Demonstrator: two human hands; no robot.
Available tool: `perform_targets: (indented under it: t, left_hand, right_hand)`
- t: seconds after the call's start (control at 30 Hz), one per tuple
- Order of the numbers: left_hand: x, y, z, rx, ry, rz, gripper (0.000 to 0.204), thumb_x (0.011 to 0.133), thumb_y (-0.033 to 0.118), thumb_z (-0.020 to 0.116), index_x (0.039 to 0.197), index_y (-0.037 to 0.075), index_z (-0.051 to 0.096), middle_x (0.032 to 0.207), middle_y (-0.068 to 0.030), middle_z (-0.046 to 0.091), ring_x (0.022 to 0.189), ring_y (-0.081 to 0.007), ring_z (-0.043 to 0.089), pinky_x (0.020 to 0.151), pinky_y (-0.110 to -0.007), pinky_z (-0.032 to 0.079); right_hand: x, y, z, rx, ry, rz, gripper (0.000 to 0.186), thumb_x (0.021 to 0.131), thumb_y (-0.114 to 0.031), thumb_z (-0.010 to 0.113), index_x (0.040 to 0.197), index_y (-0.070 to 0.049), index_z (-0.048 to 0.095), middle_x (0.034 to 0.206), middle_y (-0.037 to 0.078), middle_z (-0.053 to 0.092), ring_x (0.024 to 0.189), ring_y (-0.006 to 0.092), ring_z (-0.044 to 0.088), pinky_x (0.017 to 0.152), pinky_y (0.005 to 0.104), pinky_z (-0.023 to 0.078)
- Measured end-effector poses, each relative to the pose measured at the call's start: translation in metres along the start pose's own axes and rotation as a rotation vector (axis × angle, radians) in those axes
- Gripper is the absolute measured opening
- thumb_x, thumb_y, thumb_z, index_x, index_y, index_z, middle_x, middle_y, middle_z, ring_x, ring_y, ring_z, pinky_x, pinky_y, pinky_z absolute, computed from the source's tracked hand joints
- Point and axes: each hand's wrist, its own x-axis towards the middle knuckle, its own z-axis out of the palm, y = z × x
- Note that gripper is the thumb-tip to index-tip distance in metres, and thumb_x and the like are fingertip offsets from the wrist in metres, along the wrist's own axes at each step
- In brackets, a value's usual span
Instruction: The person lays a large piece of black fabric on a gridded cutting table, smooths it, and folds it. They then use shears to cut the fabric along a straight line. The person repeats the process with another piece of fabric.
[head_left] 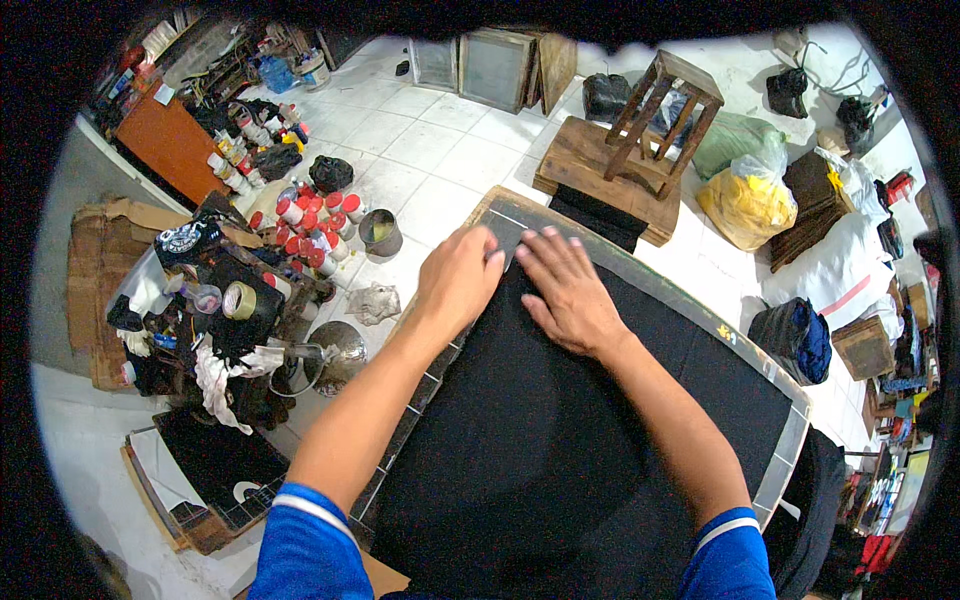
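Note:
A large black cloth [560, 440] lies spread over a board [735, 335] whose grey, paint-marked border shows along the far and right sides. Light lines are drawn on that border. At the cloth's far left corner, my left hand [455, 275] is closed, its fingers curled and pressed together at the cloth's edge; whatever is between them is hidden. Just right of it, my right hand [570, 295] rests flat on the cloth, fingers stretched out and holding nothing.
Red-lidded pots [310, 225] and a grey bucket [380, 232] stand on the tiled floor at the left, near a cluttered stand with a tape roll [238, 300]. Beyond the board, a wooden stool [665, 120] sits on a wooden slab [580, 170]. Filled bags [750, 200] line the right.

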Motion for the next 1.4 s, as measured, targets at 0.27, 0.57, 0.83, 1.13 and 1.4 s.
perform_targets:
  t: [0.27,0.57,0.83,1.13,1.4]
  left_hand:
    - [-0.081,0.013,-0.026,0.148,-0.153,-0.001,0.022,0.099,0.024,0.076,0.101,0.003,0.070,0.105,-0.0205,0.070,0.105,-0.0410,0.068,0.092,-0.052,0.056]
    - [-0.062,0.013,-0.022,-0.031,-0.227,-0.198,0.026,0.094,0.020,0.080,0.111,0.004,0.068,0.087,-0.0154,0.079,0.086,-0.0384,0.078,0.080,-0.051,0.060]
    - [-0.046,0.008,-0.008,-0.213,-0.198,-0.242,0.032,0.090,0.014,0.083,0.117,0.006,0.068,0.085,-0.0114,0.078,0.084,-0.0309,0.078,0.078,-0.045,0.059]
    - [-0.054,0.013,-0.020,-0.154,-0.249,-0.251,0.033,0.089,0.015,0.084,0.118,0.007,0.070,0.085,-0.0103,0.077,0.081,-0.0294,0.076,0.075,-0.045,0.058]
    - [-0.070,0.006,-0.021,-0.224,-0.173,-0.181,0.035,0.091,0.011,0.081,0.123,0.005,0.067,0.084,-0.0121,0.075,0.076,-0.0286,0.075,0.073,-0.044,0.057]
  right_hand:
    - [0.016,0.007,-0.005,-0.154,-0.069,0.257,0.081,0.110,-0.059,0.054,0.168,-0.004,0.043,0.178,0.022,0.035,0.167,0.0408,0.025,0.137,0.0581,0.019]
    - [-0.007,0.015,0.001,-0.145,-0.008,0.226,0.075,0.109,-0.052,0.060,0.166,-0.005,0.046,0.175,0.021,0.038,0.164,0.0422,0.033,0.135,0.0595,0.023]
    - [-0.021,0.010,-0.017,0.003,-0.095,-0.096,0.076,0.106,-0.045,0.066,0.169,-0.010,0.042,0.179,0.017,0.033,0.168,0.0395,0.025,0.138,0.0553,0.019]
    - [-0.008,-0.030,0.002,-0.007,-0.121,0.015,0.076,0.108,-0.053,0.058,0.168,-0.009,0.044,0.178,0.020,0.033,0.167,0.0407,0.027,0.136,0.0600,0.019]
    - [-0.016,-0.058,0.000,-0.043,-0.114,0.013,0.076,0.107,-0.051,0.058,0.168,-0.008,0.044,0.178,0.022,0.032,0.167,0.0420,0.025,0.135,0.0630,0.018]
